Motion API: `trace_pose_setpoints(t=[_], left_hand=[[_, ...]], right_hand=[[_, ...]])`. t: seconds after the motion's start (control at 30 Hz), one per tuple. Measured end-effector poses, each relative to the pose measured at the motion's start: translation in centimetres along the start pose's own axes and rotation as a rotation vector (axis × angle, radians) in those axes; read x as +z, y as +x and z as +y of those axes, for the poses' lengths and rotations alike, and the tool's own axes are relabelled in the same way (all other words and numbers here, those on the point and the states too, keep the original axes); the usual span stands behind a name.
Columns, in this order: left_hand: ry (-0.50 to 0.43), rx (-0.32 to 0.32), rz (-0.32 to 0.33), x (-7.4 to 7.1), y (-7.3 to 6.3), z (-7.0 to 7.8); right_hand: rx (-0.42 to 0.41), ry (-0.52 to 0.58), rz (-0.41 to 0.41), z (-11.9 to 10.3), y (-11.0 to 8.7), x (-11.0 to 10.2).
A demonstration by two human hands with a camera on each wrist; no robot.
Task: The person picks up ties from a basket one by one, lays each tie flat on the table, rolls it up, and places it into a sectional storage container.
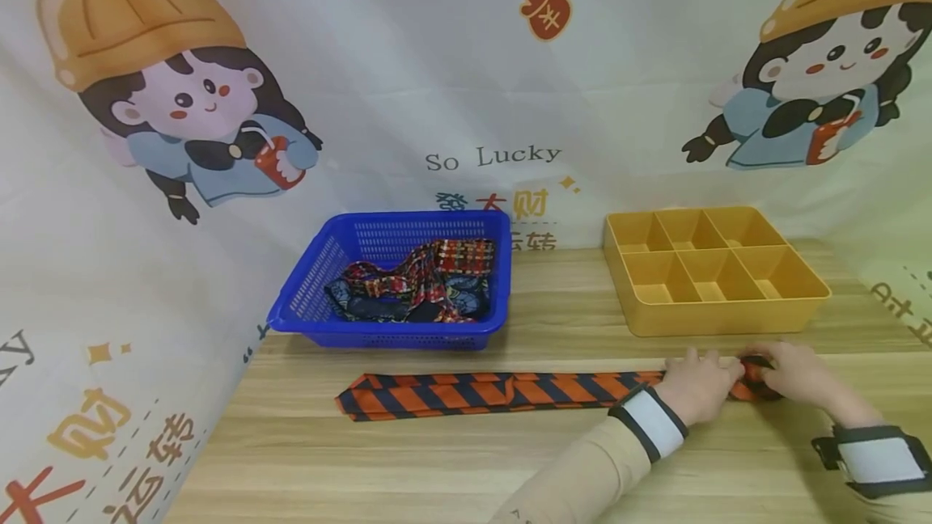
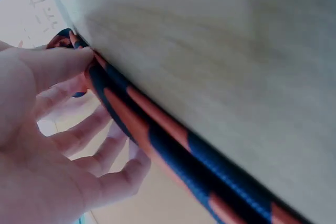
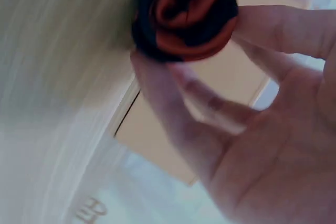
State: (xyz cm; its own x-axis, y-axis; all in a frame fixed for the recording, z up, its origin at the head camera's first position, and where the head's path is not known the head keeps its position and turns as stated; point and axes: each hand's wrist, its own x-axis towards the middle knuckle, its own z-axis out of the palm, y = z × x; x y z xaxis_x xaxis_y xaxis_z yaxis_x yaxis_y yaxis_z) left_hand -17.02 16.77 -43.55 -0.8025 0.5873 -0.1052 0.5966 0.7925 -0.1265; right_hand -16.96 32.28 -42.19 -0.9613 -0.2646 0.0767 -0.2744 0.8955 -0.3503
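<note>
An orange-and-navy striped necktie (image 1: 473,393) lies lengthwise across the table, its pointed end to the left. The right end is wound into a roll (image 3: 186,19), which my right hand (image 1: 804,382) grips between thumb and fingers. Just left of the roll, my left hand (image 1: 699,386) holds the strip, with thumb (image 2: 79,61) and fingers bent about its edges. Both hands stay low over the wood, close together. In the head view they partly cover the roll; the right wrist view shows its spiral end.
A blue plastic basket (image 1: 404,340) at the back left contains patterned cloth pieces, including red plaid fabric (image 1: 466,255). Behind the hands stands a yellow box (image 1: 728,318) divided into several compartments. A printed curtain (image 1: 408,63) borders the wooden table (image 1: 408,467).
</note>
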Motion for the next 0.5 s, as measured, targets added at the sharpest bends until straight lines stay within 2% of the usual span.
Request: trace_pose_setpoints(t=[0.07, 0.2, 0.33, 0.43, 0.5], left_hand=[[-0.016, -0.008, -0.004, -0.1, 0.0, 0.0], [-0.018, -0.037, -0.004, -0.1, 0.1, 0.3], [0.007, -0.04, 0.02, 0.0, -0.1, 0.4], [0.022, -0.017, 0.014, -0.1, -0.2, 0.2], [0.029, 0.007, 0.0, -0.2, -0.3, 0.0]], right_hand=[[-0.029, 0.056, -0.012, 0.8, -0.2, -0.4], [-0.036, 0.11, -0.04, 1.7, -0.6, -0.9], [-0.03, 0.061, -0.06, 1.1, -0.4, -0.6], [0.016, 0.031, -0.056, 0.3, 0.0, -0.2], [0.088, 0.048, -0.065, -0.1, 0.2, -0.2]])
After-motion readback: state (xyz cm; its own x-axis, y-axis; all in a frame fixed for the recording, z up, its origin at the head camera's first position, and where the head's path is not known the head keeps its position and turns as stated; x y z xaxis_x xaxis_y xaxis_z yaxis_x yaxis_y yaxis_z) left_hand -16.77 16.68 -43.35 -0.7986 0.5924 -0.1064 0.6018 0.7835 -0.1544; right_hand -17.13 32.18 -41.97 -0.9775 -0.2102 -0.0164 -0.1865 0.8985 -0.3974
